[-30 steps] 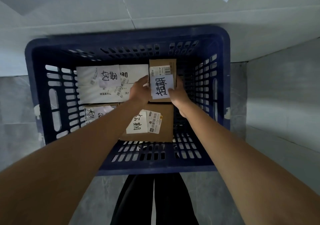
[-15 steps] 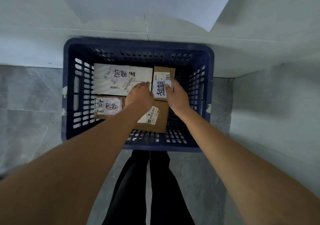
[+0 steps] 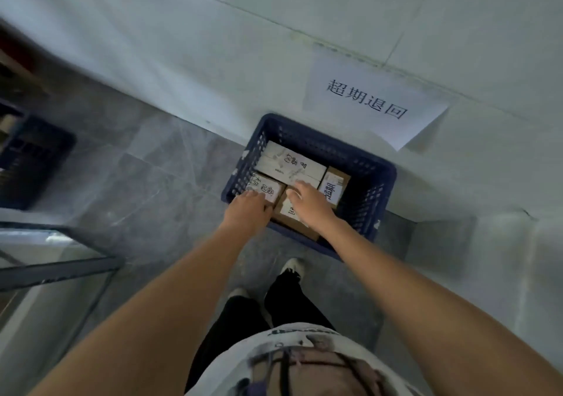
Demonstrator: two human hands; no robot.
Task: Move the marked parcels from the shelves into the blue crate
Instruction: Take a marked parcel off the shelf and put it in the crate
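Parcels sit packed in the blue crate (image 3: 370,194) on the floor by the wall: white parcel (image 3: 292,165) at the back, small brown parcel (image 3: 333,188) beside it. I've got my left hand (image 3: 248,210) and right hand (image 3: 309,202) above them, each grip loose, fingers spread, holding nothing. Paper sign (image 3: 370,100) hangs above.

The two bare hands (image 3: 275,210) cover much of the near brown cardboard parcel (image 3: 291,217) in the blue slatted plastic crate (image 3: 364,182), while the dark blue crate (image 3: 29,158) at left is blurred and cut off.
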